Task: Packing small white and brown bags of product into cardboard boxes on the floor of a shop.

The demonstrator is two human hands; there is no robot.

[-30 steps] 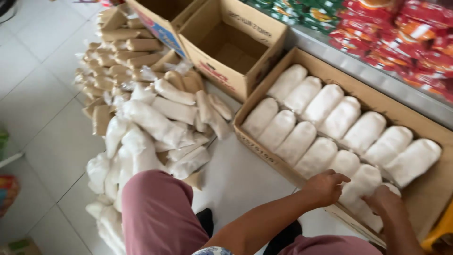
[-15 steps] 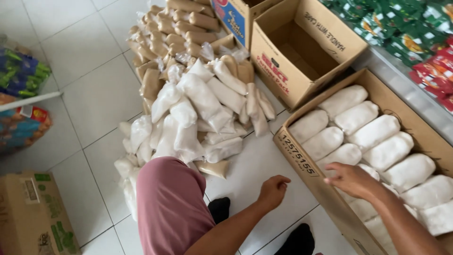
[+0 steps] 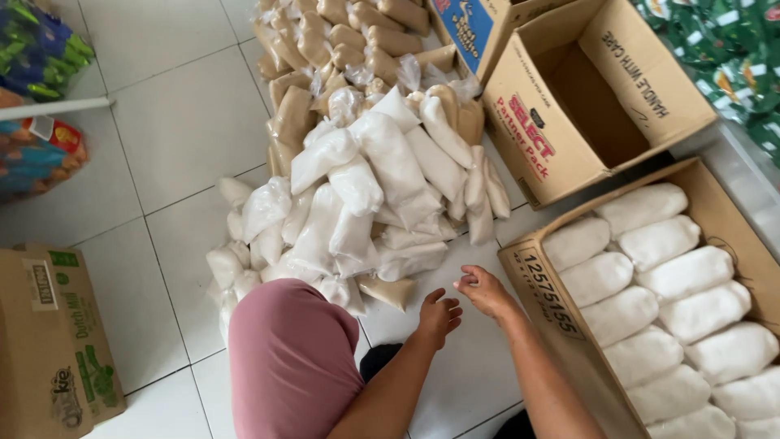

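My left hand (image 3: 439,314) and my right hand (image 3: 485,291) hover side by side over the white tiled floor, both empty with fingers loosely curled. Just ahead of them lies a heap of white filled plastic bags (image 3: 366,195); the nearest bag is a tan one (image 3: 388,290) at its edge. To the right of my right hand stands an open cardboard box (image 3: 543,280) packed with rows of white bags (image 3: 650,276). My knee in pink cloth (image 3: 288,358) is at the bottom.
An empty open cardboard box (image 3: 585,106) stands behind the packed one. Tan filled bags (image 3: 341,49) are piled at the back. A closed carton (image 3: 49,333) lies at left, with colourful snack packets (image 3: 36,89) above it and green packets (image 3: 731,57) at top right.
Both hands have left the packed box and moved left over the floor toward the heap of bags. The view has swung left and closer.
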